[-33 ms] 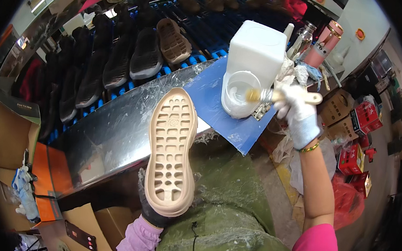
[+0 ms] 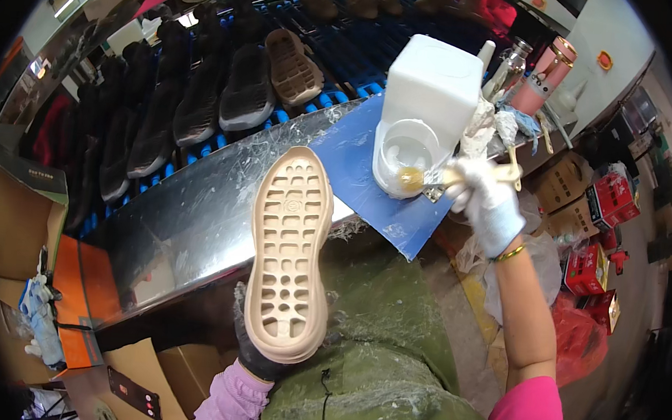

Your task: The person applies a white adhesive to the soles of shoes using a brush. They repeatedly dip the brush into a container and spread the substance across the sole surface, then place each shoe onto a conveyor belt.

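Observation:
My left hand [image 2: 255, 354], in a dark glove, grips a beige shoe sole [image 2: 290, 246] by its heel end. The sole's grid of hollows faces me; most of my fingers are hidden behind it. In a white glove, my right hand [image 2: 488, 197] is closed around the pale handle of a brush [image 2: 437, 176]. Its yellowish bristles are at the near right rim of a white tub [image 2: 382, 160] with clear liquid inside. The tub adjoins a large white plastic container [image 2: 433, 79], on a blue sheet [image 2: 398, 227] over the metal bench.
Dark soles [image 2: 248, 89] and a brown sole [image 2: 292, 68] lie on a blue roller conveyor beyond the metal ledge [image 2: 184, 230]. A pink flask [image 2: 545, 76] and crumpled rags stand right of the container. Open cardboard boxes [image 2: 15, 224] are at the left; red boxes [image 2: 612, 196] are at the right.
My right hand has shifted slightly left and down, tilting the brush so its bristles sit lower at the tub's near rim. My left hand and the sole have hardly moved.

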`<state>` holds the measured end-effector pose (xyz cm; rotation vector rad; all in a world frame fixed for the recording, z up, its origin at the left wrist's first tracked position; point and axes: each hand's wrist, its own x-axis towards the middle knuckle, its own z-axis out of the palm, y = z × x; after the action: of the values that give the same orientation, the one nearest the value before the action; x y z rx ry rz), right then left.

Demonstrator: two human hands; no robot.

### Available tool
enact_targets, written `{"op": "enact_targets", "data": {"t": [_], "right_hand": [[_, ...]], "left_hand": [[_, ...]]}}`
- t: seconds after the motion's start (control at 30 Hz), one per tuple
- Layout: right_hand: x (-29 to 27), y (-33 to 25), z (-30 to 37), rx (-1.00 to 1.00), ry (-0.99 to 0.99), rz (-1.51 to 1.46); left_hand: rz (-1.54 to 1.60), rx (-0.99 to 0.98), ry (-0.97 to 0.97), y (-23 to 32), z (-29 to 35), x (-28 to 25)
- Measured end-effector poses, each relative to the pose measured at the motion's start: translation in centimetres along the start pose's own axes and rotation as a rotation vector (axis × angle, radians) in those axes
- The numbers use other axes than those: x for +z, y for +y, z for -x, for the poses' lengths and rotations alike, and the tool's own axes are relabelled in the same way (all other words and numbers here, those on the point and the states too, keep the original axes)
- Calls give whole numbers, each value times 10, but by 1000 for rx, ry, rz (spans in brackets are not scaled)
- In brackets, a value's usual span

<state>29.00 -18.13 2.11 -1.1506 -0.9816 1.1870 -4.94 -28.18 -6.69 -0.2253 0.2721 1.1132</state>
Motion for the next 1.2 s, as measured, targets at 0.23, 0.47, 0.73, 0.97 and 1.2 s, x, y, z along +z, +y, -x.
{"op": "enact_targets", "data": {"t": [0.23,0.47,0.73,0.97,1.2], "right_hand": [[143,28,-20,30,-194,-153],[182,27,58,-436,-749,685],[179,54,-7,-227,-177,216],[184,49,27,-91,-199,47],[170,31,43,52,-250,128]], "left_hand": [[120,-92,-103,1,5,-4],[-31,-61,-144,9,20,-10],[-26,-127,-120,13,35,-17],[-48,-79,-130,14,23,-11],[-110,-65,-161,20,14,-11]]}}
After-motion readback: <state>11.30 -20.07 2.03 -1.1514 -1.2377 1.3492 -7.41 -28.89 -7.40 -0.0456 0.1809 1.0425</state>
